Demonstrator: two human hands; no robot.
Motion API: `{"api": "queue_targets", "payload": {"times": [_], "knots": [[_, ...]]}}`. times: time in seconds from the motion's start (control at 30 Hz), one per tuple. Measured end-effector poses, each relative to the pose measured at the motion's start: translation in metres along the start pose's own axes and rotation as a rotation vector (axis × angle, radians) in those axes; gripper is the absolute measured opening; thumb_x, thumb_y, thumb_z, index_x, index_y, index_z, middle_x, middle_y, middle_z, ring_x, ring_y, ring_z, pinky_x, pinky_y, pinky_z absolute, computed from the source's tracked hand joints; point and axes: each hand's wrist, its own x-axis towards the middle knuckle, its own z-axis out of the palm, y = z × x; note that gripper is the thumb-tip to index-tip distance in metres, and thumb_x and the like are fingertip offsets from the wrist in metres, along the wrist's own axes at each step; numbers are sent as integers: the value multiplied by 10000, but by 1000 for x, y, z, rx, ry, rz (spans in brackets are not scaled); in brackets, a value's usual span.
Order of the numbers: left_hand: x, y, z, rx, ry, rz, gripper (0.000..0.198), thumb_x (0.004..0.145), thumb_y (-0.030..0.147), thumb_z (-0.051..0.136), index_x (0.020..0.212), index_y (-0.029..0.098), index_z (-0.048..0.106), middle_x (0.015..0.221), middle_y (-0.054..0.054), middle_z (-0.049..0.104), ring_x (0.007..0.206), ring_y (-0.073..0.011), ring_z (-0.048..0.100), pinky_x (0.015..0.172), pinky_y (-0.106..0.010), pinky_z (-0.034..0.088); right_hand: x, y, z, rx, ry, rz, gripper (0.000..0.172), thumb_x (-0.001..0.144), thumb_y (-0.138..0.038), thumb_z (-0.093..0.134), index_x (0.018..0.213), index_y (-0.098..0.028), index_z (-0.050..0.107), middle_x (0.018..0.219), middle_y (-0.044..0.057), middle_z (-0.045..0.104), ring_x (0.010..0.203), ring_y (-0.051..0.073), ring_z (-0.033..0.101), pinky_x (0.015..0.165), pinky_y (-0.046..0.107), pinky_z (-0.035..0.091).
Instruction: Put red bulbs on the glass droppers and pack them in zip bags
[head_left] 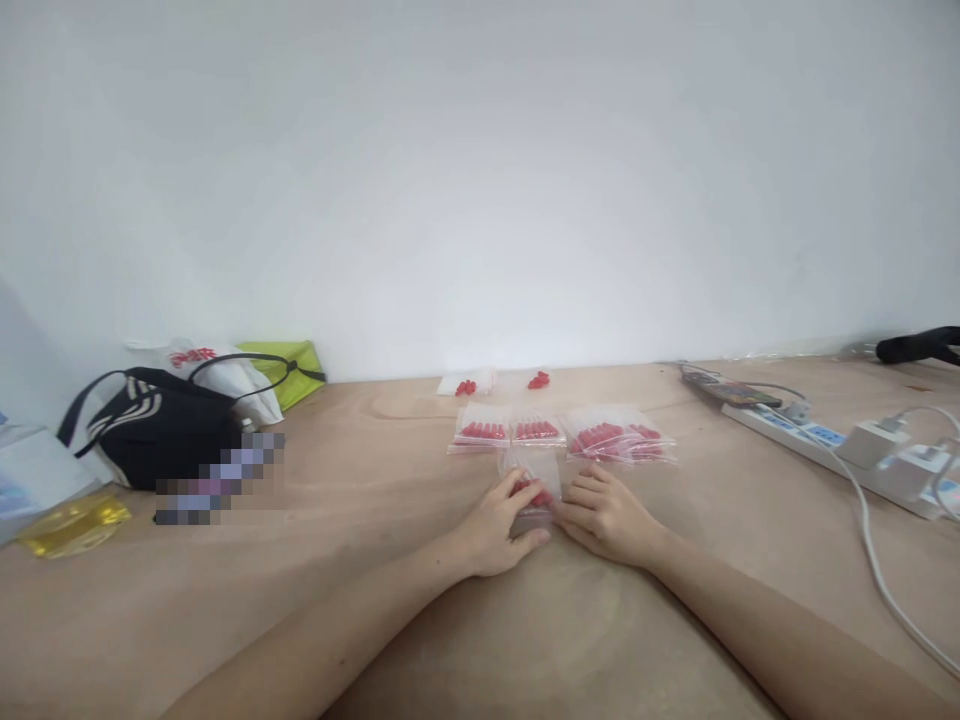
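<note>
A clear plastic bag point(534, 463) with red pieces inside lies flat on the table between my hands. My left hand point(496, 525) rests on its left side, fingers apart, with fingertips over the red pieces. My right hand point(606, 513) touches the bag's right edge with its fingers bent; whether they pinch it cannot be made out. Just beyond are a left bag of red pieces point(482, 431), a middle one point(537, 429) and a pile of overlapping bags point(607, 438) on the right. Loose red pieces point(466, 387) and a second small heap point(538, 380) lie farther back.
On the wooden table point(360, 600), a black bag point(161, 425), green bag point(304, 375) and yellow packet point(75, 525) sit at left. At right are a phone point(731, 390), power strip point(810, 435), chargers and white cable point(870, 540). A black object point(919, 346) lies far right.
</note>
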Motion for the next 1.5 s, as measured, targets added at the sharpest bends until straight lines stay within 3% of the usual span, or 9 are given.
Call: {"api": "queue_targets", "payload": {"times": [0.1, 0.27, 0.5, 0.67, 0.93, 1.1, 1.27, 1.5], "knots": [[-5, -13, -7, 33, 26, 109, 428, 728, 317, 606, 1129, 200, 511, 1158, -97, 505, 1059, -226, 492, 896, -351, 418, 0, 2, 2, -63, 27, -19, 252, 836, -128, 386, 687, -166, 587, 551, 9, 512, 572, 118, 423, 628, 280, 303], [-19, -31, -12, 197, 144, 274, 204, 846, 220, 444, 971, 163, 594, 968, -86, 615, 885, -170, 593, 774, -274, 487, -2, 4, 6, -22, 62, 73, 259, 842, -170, 382, 684, -168, 587, 562, 16, 516, 571, 122, 438, 635, 281, 309], [-18, -37, -7, 425, 196, 381, 277, 877, 147, 337, 798, 141, 603, 797, -64, 631, 666, -135, 604, 588, -228, 480, -4, 7, 6, 45, 59, 124, 236, 842, -188, 404, 697, -174, 590, 584, 12, 530, 580, 118, 452, 613, 266, 305], [-15, -34, -10, 531, 177, 374, 275, 874, 149, 343, 726, 145, 574, 667, -41, 588, 559, -119, 555, 513, -219, 426, -5, 10, 4, 11, 40, 107, 233, 839, -168, 400, 712, -179, 594, 586, 9, 528, 609, 122, 454, 636, 276, 301], [-13, -29, -12, 546, 200, 403, 289, 863, 150, 334, 700, 153, 572, 630, -37, 577, 559, -122, 549, 517, -227, 427, 7, -6, 8, -67, 101, 68, 162, 821, -205, 456, 732, -187, 591, 648, 14, 568, 666, 131, 449, 699, 301, 297], [-11, -28, -11, 499, 253, 439, 259, 847, 146, 363, 704, 143, 580, 669, -41, 612, 594, -137, 574, 544, -249, 452, 24, -20, 17, -120, 115, 25, 213, 821, -138, 427, 665, -172, 568, 598, 6, 542, 619, 121, 426, 639, 289, 279], [-11, -26, -13, 488, 288, 466, 212, 840, 122, 391, 754, 141, 584, 711, -46, 638, 610, -141, 582, 563, -257, 461, 34, -22, 27, -169, 153, -60, 252, 824, -100, 391, 638, -152, 554, 586, 12, 525, 609, 120, 422, 626, 287, 277], [-8, -27, -14, 506, 304, 522, 217, 839, 97, 393, 742, 134, 585, 699, -47, 647, 604, -140, 590, 562, -259, 468, 34, -22, 25, -151, 168, -34, 234, 814, -98, 410, 635, -154, 549, 594, 6, 532, 599, 114, 408, 645, 285, 276]]}}
